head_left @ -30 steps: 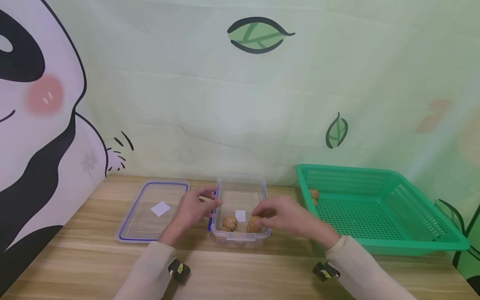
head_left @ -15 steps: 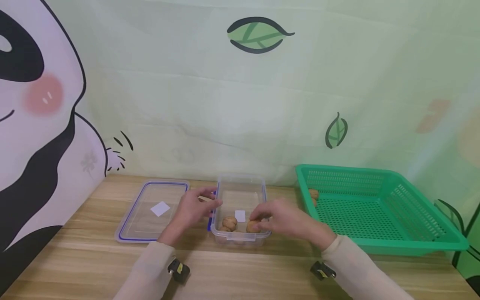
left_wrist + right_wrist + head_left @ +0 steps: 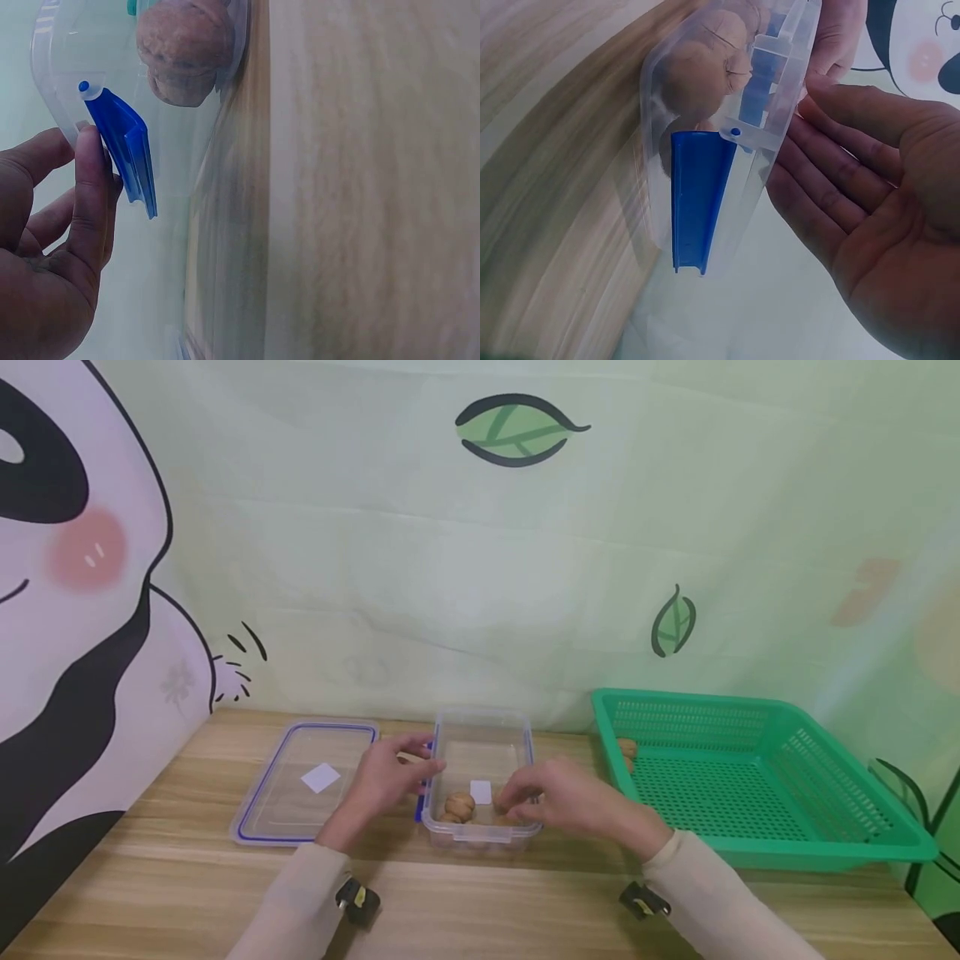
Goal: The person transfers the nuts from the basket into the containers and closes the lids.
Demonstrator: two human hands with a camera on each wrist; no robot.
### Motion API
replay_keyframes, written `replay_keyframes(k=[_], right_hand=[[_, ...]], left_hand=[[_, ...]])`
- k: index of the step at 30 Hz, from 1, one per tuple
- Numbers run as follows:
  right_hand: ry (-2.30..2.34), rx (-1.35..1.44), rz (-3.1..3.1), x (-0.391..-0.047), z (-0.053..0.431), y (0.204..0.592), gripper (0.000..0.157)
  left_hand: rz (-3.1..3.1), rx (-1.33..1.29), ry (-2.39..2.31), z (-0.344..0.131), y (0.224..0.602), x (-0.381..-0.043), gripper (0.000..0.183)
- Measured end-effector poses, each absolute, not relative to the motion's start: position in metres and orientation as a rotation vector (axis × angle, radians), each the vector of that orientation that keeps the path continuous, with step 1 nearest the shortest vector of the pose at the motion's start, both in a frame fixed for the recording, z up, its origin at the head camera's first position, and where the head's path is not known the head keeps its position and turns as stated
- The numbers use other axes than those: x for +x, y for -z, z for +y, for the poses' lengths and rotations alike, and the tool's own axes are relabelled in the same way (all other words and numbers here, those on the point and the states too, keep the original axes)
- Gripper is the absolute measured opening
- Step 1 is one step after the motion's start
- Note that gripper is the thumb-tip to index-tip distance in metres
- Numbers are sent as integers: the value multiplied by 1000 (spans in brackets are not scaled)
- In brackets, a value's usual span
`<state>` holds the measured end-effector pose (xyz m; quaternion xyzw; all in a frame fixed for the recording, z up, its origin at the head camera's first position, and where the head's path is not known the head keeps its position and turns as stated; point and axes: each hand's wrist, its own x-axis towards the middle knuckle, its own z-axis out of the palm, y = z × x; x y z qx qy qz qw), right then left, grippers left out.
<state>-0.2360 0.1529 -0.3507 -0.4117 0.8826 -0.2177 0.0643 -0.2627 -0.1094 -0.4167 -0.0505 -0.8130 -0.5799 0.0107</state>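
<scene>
A clear plastic food box (image 3: 480,833) with blue side clips stands in front of me, uncovered. Several walnuts (image 3: 460,806) lie at its near end; through the wall they show in the right wrist view as a brown cluster (image 3: 705,67). My left hand (image 3: 386,777) pinches the box's left rim, thumb at the top edge and fingers outside beside the blue clip (image 3: 127,150). Over the right rim reaches my right hand (image 3: 558,789), its fingers extended into the box above the walnuts. Nothing shows between those fingers in the right wrist view (image 3: 840,165).
The box's clear lid (image 3: 281,814), with a blue seal and white label, lies flat to the left. On the right, a green basket (image 3: 780,853) holds walnuts (image 3: 627,747) in its left corner. A printed cloth (image 3: 360,527) hangs behind the wooden table (image 3: 480,910).
The walnut in my right fingers has gone down onto the box floor and been let go. My right hand has moved slightly left; my left hand stays at the rim.
</scene>
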Motion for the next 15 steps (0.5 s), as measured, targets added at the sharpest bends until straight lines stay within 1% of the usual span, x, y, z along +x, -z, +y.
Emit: replay_keyframes(k=[9,15], right_hand=[[769,-1113,2654,-234,158,351,15],[838,-1096,2682,-234,162,342,15]], left_hand=[[-2537,-165,1820,-109,417,-263,50],[-2540,-155,1809,-109,416,-263,50]])
